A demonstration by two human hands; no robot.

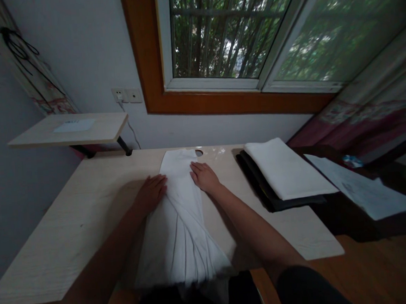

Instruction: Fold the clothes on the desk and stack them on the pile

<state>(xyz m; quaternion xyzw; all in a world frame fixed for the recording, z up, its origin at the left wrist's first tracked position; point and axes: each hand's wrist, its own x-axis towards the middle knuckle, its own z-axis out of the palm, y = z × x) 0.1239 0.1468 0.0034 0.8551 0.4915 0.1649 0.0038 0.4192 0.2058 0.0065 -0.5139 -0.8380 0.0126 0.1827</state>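
Note:
A white cloth garment (186,208) lies lengthwise on the pale wooden desk (99,210), narrow at the far end and fanning into pleat-like folds toward me. Its near end hangs over the desk's front edge. On its left border rests my left hand (152,192), fingers stretched out and lying flat. My right hand (204,176) lies on the right border, a little farther back, with its fingers extended over the fabric. Neither hand grips the cloth; both press on it from above. What kind of garment it is I cannot tell.
Folded white cloth (287,169) sits on folded black cloth (261,185) at the desk's right. A raised shelf (38,131) with a paper slip (74,126) stands at the back left. Beyond the right side is a dark surface holding a large paper sheet (361,187).

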